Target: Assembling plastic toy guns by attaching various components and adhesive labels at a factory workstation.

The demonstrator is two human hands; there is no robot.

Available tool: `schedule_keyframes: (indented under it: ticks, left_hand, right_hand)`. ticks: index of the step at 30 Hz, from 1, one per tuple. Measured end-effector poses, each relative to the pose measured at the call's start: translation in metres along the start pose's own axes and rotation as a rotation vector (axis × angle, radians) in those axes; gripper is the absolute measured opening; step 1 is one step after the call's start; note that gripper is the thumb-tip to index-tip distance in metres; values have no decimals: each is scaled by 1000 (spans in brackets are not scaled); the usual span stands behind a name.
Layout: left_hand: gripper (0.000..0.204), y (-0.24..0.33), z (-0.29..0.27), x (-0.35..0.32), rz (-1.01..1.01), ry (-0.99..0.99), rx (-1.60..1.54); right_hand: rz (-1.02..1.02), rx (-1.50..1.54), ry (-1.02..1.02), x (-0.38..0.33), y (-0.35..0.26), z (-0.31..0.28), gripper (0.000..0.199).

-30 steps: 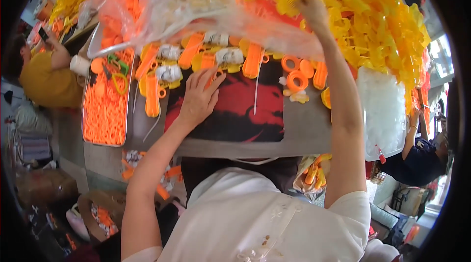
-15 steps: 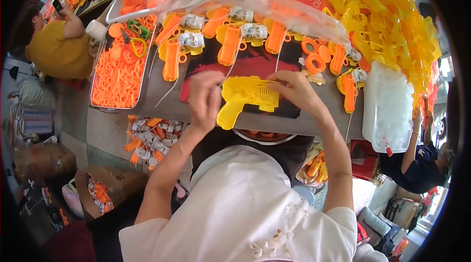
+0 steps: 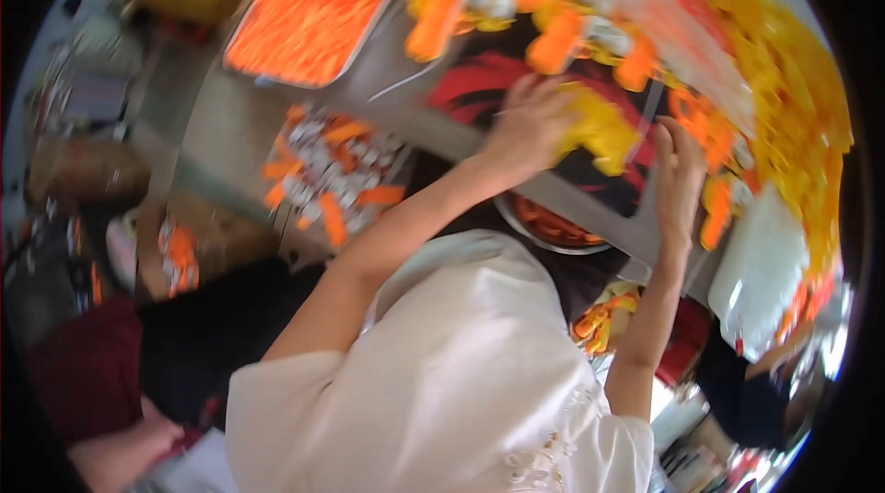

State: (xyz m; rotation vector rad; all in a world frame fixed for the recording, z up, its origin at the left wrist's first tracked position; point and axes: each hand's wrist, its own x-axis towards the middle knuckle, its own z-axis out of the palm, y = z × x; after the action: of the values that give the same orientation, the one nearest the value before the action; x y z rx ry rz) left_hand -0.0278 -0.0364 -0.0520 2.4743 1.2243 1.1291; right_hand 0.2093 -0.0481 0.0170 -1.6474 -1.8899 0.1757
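Observation:
Over the dark and red mat (image 3: 470,78), my left hand (image 3: 530,129) grips the left side of a yellow toy gun shell (image 3: 604,129), its fingers partly over the plastic. To the right, apart from the shell, my right hand (image 3: 680,166) has its fingers bent inward. Motion blur hides what is between them, if anything. A thin whitish tube (image 3: 648,115) runs between the shell and that hand. Beyond the mat lie orange and yellow toy gun halves (image 3: 556,39) with clear and grey inner parts.
An orange-filled tray (image 3: 346,69) stands at the far left. Yellow shells (image 3: 784,133) heap up at right, near a white bin (image 3: 761,262). A bowl of orange parts (image 3: 553,225) sits below the table edge. Loose parts (image 3: 336,170) cover floor at left. Another person (image 3: 747,382) is at right.
The view has swung, shifting the table up and right. My left hand has come onto the shell; my right hand has left it and moved right. The shell has turned.

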Motion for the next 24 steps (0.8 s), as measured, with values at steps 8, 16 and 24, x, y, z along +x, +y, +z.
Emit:
schedule_keyframes:
  ticks: [8,16,24]
  left_hand:
    - [24,19,-28,-68,-33,501,-157]
    - [39,-61,-101,-273,-675,183,510]
    - [50,-126,-148,-280,-368,-411,530]
  right_hand:
    - [-183,-269,-50,-27,-2,86,54]
    - [-155,-102,127,-33,-1,73,52]
    - [-136,-138,133,-36,4,72,40]
